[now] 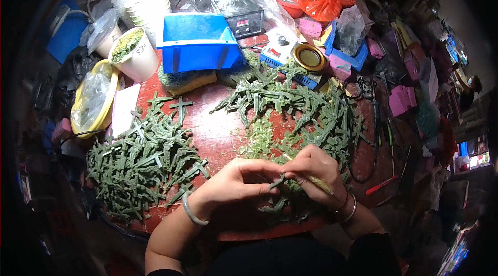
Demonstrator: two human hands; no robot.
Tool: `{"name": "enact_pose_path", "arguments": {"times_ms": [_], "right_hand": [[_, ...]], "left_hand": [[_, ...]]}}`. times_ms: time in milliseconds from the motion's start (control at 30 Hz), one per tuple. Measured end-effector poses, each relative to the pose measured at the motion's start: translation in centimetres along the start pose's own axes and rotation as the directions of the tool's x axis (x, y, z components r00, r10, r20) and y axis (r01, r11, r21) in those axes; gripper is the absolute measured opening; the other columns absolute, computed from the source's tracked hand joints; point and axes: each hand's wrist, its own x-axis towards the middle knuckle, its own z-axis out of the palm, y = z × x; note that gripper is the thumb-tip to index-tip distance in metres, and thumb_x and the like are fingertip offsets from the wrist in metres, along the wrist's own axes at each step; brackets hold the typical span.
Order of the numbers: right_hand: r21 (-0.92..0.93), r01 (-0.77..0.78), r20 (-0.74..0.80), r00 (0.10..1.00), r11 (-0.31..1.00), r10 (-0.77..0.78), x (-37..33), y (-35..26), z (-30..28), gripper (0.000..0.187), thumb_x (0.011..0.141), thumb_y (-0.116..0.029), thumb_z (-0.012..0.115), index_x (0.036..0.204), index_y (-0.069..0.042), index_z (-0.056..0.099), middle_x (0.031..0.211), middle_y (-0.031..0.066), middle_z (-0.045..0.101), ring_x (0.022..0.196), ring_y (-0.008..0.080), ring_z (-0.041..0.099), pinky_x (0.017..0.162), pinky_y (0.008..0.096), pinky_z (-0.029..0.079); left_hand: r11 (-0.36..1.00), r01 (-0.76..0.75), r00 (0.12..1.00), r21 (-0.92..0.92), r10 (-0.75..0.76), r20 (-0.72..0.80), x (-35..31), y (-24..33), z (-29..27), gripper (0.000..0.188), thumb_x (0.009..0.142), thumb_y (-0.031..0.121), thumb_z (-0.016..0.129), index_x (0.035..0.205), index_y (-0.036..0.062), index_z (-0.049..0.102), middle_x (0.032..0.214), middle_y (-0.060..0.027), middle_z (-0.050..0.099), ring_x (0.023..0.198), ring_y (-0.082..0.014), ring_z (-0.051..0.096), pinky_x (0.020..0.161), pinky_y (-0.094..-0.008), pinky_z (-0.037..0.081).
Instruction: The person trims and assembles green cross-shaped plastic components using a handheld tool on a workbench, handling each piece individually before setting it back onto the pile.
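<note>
My left hand (248, 178) pinches a small dark green piece (276, 182) between thumb and fingertips. Close against it, my right hand (315, 171) is closed round a slim tool with a worn yellowish handle (321, 185); the working end is hidden by the fingers. On the left of the red table lies a big heap of green cross-shaped pieces (148, 164). More green pieces (280, 94) spread in an arc beyond and to the right of my hands. Pale green shavings (262, 136) are scattered in front of my hands, and several pieces lie beneath them.
A blue bin (196, 42) rests on a sponge-like block (189, 82) at the back. Left of it stand a white bucket of green scraps (142, 66) and a yellow basin (85, 112). A device with a red display (244, 23) and a black cable (353, 164) sit rightward.
</note>
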Motion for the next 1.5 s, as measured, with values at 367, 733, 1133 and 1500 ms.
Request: {"name": "enact_pose_path", "arguments": {"times_ms": [367,733,1133,1500], "right_hand": [[0.066,0.000,-0.218,0.976,0.998,0.015,-0.5,-1.4,0.3,0.034,0.089,-0.022,0.073,0.110,0.003,0.064,0.091,0.0134,0.069,0.076,0.0187,0.065,0.068,0.0293,0.051],[0.118,0.013,-0.019,1.000,0.993,-0.011,-0.2,-1.3,0.0,0.027,0.083,-0.005,0.074,0.110,-0.005,0.069,0.087,0.0092,0.069,0.070,0.0204,0.066,0.062,0.0294,0.051],[0.333,-0.127,0.039,0.992,0.934,0.121,-0.5,-1.3,-0.1,0.023,0.090,-0.010,0.069,0.112,-0.006,0.067,0.090,0.0070,0.069,0.074,0.0147,0.066,0.067,0.0270,0.052],[0.300,-0.004,0.126,0.991,0.954,-0.035,0.1,-1.2,0.4,0.025,0.088,-0.010,0.072,0.113,-0.008,0.068,0.087,0.0061,0.067,0.074,0.0174,0.066,0.066,0.0287,0.051]], "left_hand": [[0.972,-0.074,0.991,-0.223,0.046,-0.128,-0.1,-0.4,0.1,0.039,0.093,0.002,0.061,0.132,0.0000,0.055,0.116,-0.0069,0.064,0.105,-0.0136,0.062,0.096,-0.0310,0.050],[0.957,-0.053,0.989,-0.284,0.011,-0.147,-0.2,-0.1,0.0,0.035,0.092,-0.001,0.061,0.127,-0.0032,0.059,0.116,-0.0092,0.065,0.106,-0.0147,0.063,0.096,-0.0300,0.051],[0.975,-0.091,0.977,-0.202,0.047,-0.210,0.0,-0.1,0.0,0.034,0.092,0.000,0.063,0.126,-0.0016,0.061,0.112,-0.0086,0.067,0.102,-0.0152,0.064,0.093,-0.0296,0.052],[0.970,-0.060,0.985,-0.235,0.019,-0.171,0.0,-0.2,-0.1,0.038,0.093,0.001,0.062,0.131,-0.0006,0.057,0.112,-0.0099,0.067,0.105,-0.0170,0.064,0.094,-0.0308,0.052]]}}
